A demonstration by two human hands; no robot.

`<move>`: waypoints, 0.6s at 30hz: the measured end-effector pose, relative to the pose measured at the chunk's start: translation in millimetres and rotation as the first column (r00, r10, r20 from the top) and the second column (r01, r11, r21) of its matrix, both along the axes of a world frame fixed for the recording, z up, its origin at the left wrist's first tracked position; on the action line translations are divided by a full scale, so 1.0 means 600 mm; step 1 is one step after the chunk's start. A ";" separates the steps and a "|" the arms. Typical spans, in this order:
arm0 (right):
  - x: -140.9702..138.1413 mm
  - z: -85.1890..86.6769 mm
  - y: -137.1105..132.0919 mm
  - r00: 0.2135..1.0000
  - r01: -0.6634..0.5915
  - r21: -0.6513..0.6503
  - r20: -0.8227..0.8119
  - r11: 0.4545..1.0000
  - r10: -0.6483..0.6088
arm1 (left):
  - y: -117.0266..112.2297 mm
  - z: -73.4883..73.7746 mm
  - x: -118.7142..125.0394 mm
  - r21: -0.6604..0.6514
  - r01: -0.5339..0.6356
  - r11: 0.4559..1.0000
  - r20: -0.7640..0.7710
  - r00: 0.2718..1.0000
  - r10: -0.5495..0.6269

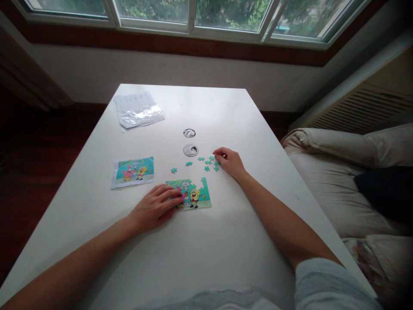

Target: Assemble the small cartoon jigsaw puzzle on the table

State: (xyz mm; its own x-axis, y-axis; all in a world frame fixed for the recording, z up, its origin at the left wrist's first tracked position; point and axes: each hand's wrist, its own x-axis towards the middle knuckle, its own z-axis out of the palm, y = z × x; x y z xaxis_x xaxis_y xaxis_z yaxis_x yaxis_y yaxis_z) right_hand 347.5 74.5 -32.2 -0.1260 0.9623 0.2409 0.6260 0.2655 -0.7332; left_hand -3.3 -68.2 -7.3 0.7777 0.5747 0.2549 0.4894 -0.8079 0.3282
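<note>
Pale sleeve [325, 284] nearest, behind right hand [230, 161], curled narrow beside loose jigsaw pieces [207, 168]; grip unclear. Left hand [156, 206], fingers extended, on SpongeBob jigsaw [202, 200].

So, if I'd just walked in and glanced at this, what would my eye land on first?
Probably the bright, partly built cartoon puzzle on the white table, with a jagged gap along its top edge. Loose green pieces lie scattered just beyond it, and a colorful cartoon picture lies to its left. Shiny clear plastic catches the light near the table's far left corner.
</note>
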 end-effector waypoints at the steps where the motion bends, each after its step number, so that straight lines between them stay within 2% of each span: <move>1: 0.001 0.000 0.000 1.000 -0.003 -0.001 -0.002 1.000 0.003 | 0.000 0.000 0.000 0.001 -0.001 1.000 -0.003 1.000 0.001; 4: -0.002 0.000 -0.002 0.999 -0.005 0.036 0.033 0.999 0.004 | 0.000 0.000 0.001 0.005 -0.001 1.000 -0.009 1.000 0.001; 10: -0.037 0.011 -0.022 0.947 -0.112 0.239 0.318 0.965 0.031 | 0.000 0.000 0.001 0.000 -0.007 1.000 0.006 1.000 0.007; 14: -0.063 0.017 -0.031 0.912 -0.172 0.215 0.405 0.961 0.072 | -0.001 0.004 0.004 0.002 -0.011 1.000 0.020 1.000 0.011; 18: -0.069 0.015 -0.031 0.887 -0.186 0.179 0.453 0.966 0.087 | 0.000 0.004 0.006 0.000 -0.008 1.000 0.024 1.000 0.008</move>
State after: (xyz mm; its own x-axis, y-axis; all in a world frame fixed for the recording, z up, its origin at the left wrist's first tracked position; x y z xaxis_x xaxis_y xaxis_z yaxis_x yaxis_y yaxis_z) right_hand 306.2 55.7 -23.0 -0.3924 0.8602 0.3256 0.8157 0.4890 -0.3091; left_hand 0.0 -68.3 -4.6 0.7666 0.5810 0.2735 0.4879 -0.8038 0.3403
